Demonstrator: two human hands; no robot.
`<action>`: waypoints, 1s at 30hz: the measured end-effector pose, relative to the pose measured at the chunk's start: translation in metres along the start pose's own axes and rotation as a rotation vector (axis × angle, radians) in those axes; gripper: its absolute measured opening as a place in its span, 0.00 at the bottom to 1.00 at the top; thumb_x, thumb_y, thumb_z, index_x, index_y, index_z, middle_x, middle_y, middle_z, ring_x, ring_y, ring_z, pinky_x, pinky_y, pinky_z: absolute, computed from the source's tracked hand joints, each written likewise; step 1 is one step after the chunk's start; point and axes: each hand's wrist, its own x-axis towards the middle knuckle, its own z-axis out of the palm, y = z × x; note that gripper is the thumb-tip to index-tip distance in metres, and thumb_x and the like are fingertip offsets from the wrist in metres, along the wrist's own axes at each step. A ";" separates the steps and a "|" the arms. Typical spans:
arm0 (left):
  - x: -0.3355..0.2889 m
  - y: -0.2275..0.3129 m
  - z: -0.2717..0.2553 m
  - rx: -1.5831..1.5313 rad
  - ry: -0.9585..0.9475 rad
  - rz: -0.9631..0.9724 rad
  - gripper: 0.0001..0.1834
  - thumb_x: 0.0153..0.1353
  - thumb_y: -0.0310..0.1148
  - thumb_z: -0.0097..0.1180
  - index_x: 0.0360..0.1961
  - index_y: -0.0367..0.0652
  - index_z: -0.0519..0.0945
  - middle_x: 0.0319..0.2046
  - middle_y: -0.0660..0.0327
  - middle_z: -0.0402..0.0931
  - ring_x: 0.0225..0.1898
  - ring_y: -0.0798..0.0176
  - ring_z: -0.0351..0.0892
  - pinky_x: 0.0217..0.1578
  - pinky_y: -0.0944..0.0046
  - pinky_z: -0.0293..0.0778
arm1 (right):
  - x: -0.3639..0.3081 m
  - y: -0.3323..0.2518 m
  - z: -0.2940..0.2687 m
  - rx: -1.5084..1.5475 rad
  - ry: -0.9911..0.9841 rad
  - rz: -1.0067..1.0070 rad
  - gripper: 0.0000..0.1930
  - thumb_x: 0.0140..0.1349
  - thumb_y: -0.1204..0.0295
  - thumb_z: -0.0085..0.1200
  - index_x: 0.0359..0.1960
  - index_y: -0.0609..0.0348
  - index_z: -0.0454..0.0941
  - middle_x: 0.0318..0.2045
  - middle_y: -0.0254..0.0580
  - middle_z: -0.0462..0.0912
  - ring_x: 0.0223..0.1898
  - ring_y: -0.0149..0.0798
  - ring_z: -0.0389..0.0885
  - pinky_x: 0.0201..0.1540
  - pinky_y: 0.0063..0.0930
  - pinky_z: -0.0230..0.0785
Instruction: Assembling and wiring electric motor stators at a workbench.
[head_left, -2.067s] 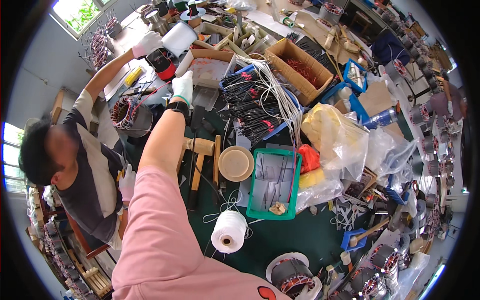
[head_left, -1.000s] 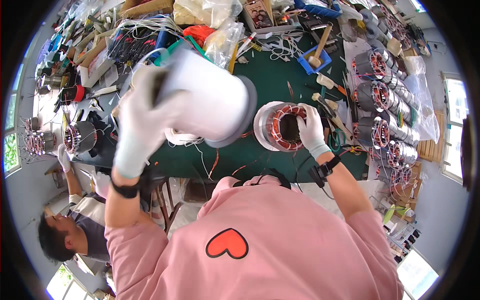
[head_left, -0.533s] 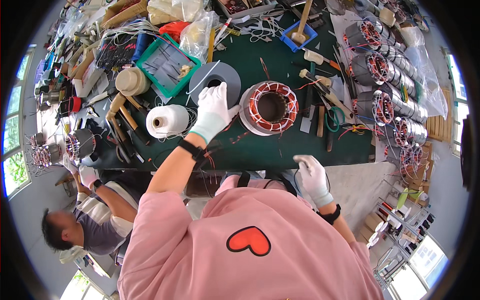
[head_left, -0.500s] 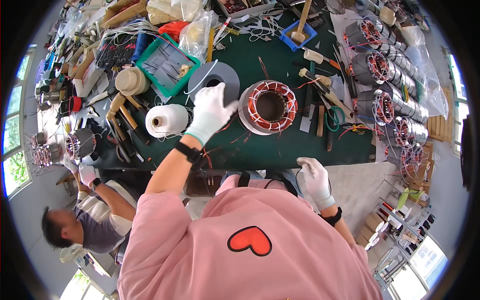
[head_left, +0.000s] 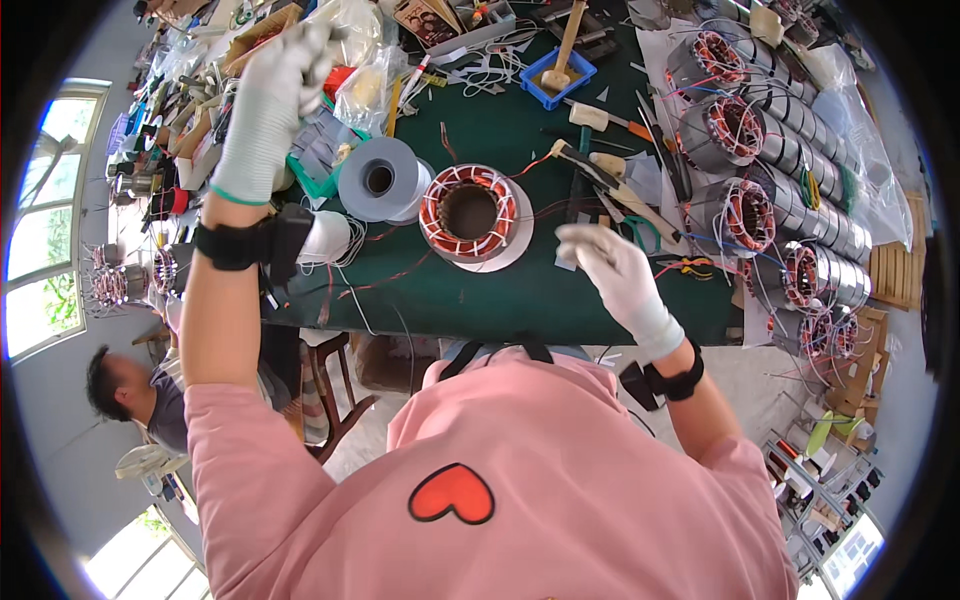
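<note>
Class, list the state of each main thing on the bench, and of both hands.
Left hand: raised, blurred; grip unclear
Right hand: over the bench, fingers bent
Wire-wound ring: facing up, laced with white cord
Grey spool: on end, hole facing up
Thread roll: partly hidden by a wristband
Green tray: holding pale sheets
Blue tray: holding a mallet
Pliers: lying flat

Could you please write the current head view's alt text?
A round stator with white-laced orange windings sits untouched on a dark green bench, right of a grey flanged spool, between a white-gloved left hand, extended farther forward, and matching right hand.
</note>
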 end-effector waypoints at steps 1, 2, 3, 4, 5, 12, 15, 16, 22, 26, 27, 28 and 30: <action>0.007 0.015 -0.003 -0.597 -0.482 0.019 0.17 0.73 0.38 0.50 0.54 0.39 0.80 0.30 0.65 0.79 0.31 0.69 0.79 0.30 0.68 0.75 | 0.012 -0.013 0.002 0.037 -0.051 -0.052 0.14 0.72 0.78 0.47 0.56 0.66 0.78 0.45 0.40 0.85 0.47 0.26 0.81 0.51 0.22 0.72; 0.009 0.029 0.029 -0.701 -0.515 0.016 0.16 0.74 0.38 0.49 0.51 0.40 0.82 0.27 0.68 0.75 0.28 0.71 0.75 0.30 0.69 0.71 | 0.023 -0.024 0.006 0.093 -0.087 -0.165 0.15 0.71 0.78 0.47 0.57 0.66 0.78 0.45 0.39 0.85 0.46 0.26 0.81 0.52 0.22 0.72; 0.012 0.039 0.080 -0.810 -0.555 0.009 0.15 0.74 0.38 0.49 0.48 0.40 0.83 0.24 0.72 0.71 0.26 0.73 0.71 0.29 0.70 0.68 | 0.032 -0.040 0.011 0.268 -0.114 -0.155 0.16 0.71 0.77 0.48 0.57 0.68 0.77 0.46 0.39 0.85 0.47 0.27 0.80 0.52 0.22 0.72; -0.003 0.053 0.136 -0.417 -0.180 0.107 0.15 0.73 0.35 0.48 0.51 0.39 0.81 0.29 0.69 0.75 0.31 0.72 0.75 0.33 0.70 0.71 | 0.042 -0.051 0.013 0.344 -0.143 -0.205 0.17 0.71 0.76 0.50 0.59 0.69 0.76 0.47 0.39 0.84 0.47 0.27 0.80 0.53 0.24 0.72; -0.017 0.062 0.173 -0.019 0.188 0.200 0.16 0.72 0.33 0.48 0.55 0.38 0.79 0.34 0.67 0.79 0.37 0.71 0.79 0.36 0.70 0.74 | 0.050 -0.062 0.015 0.433 -0.153 -0.156 0.19 0.70 0.74 0.52 0.60 0.68 0.75 0.46 0.39 0.84 0.47 0.27 0.79 0.52 0.24 0.73; -0.007 0.015 0.193 -0.190 -0.129 -0.255 0.21 0.75 0.45 0.48 0.51 0.36 0.80 0.37 0.67 0.80 0.34 0.77 0.77 0.34 0.75 0.73 | 0.070 -0.060 0.011 0.400 -0.323 -0.169 0.13 0.73 0.64 0.53 0.48 0.63 0.79 0.34 0.33 0.83 0.30 0.21 0.77 0.34 0.17 0.70; 0.005 -0.007 0.191 -0.252 -0.194 -0.247 0.24 0.76 0.46 0.47 0.57 0.34 0.77 0.39 0.65 0.81 0.37 0.74 0.79 0.41 0.74 0.75 | 0.084 -0.039 -0.008 0.607 -0.309 -0.069 0.16 0.75 0.59 0.51 0.50 0.60 0.78 0.34 0.32 0.84 0.29 0.23 0.78 0.34 0.17 0.70; 0.012 -0.021 0.189 -0.002 -0.131 0.027 0.26 0.75 0.47 0.47 0.58 0.33 0.76 0.42 0.62 0.82 0.42 0.69 0.80 0.47 0.68 0.75 | 0.088 -0.032 -0.021 0.729 -0.259 -0.135 0.16 0.75 0.58 0.51 0.49 0.60 0.78 0.35 0.33 0.84 0.31 0.24 0.78 0.35 0.18 0.71; -0.036 -0.083 0.160 0.612 -0.060 -0.155 0.15 0.70 0.38 0.52 0.51 0.43 0.83 0.38 0.59 0.82 0.39 0.66 0.80 0.44 0.63 0.74 | 0.121 0.038 -0.152 1.431 -0.103 -0.201 0.13 0.75 0.61 0.50 0.48 0.59 0.78 0.35 0.36 0.81 0.32 0.27 0.75 0.35 0.21 0.69; -0.094 -0.139 0.170 1.221 -0.237 0.118 0.18 0.60 0.28 0.55 0.49 0.62 0.85 0.32 0.61 0.76 0.36 0.53 0.78 0.38 0.53 0.75 | 0.118 0.090 -0.128 1.295 0.136 0.062 0.12 0.75 0.63 0.51 0.49 0.56 0.78 0.35 0.35 0.80 0.31 0.28 0.75 0.35 0.22 0.70; -0.104 -0.141 0.177 1.192 -0.314 0.084 0.17 0.60 0.29 0.57 0.49 0.62 0.84 0.32 0.62 0.77 0.37 0.54 0.78 0.39 0.52 0.75 | 0.118 0.097 -0.114 1.292 0.189 0.135 0.12 0.75 0.63 0.51 0.49 0.56 0.78 0.35 0.35 0.80 0.32 0.28 0.76 0.35 0.22 0.70; -0.115 -0.148 0.183 1.164 -0.331 0.065 0.17 0.60 0.30 0.58 0.49 0.60 0.84 0.33 0.63 0.77 0.37 0.53 0.78 0.40 0.52 0.75 | 0.119 0.106 -0.102 1.332 0.000 0.095 0.12 0.75 0.63 0.52 0.50 0.57 0.78 0.37 0.37 0.81 0.32 0.28 0.76 0.35 0.23 0.71; -0.135 -0.159 0.199 1.115 -0.225 0.092 0.15 0.59 0.32 0.60 0.48 0.57 0.84 0.33 0.62 0.77 0.36 0.53 0.78 0.41 0.52 0.75 | 0.121 0.112 -0.081 1.283 0.018 0.159 0.12 0.75 0.64 0.52 0.49 0.58 0.78 0.37 0.39 0.83 0.32 0.30 0.77 0.35 0.24 0.72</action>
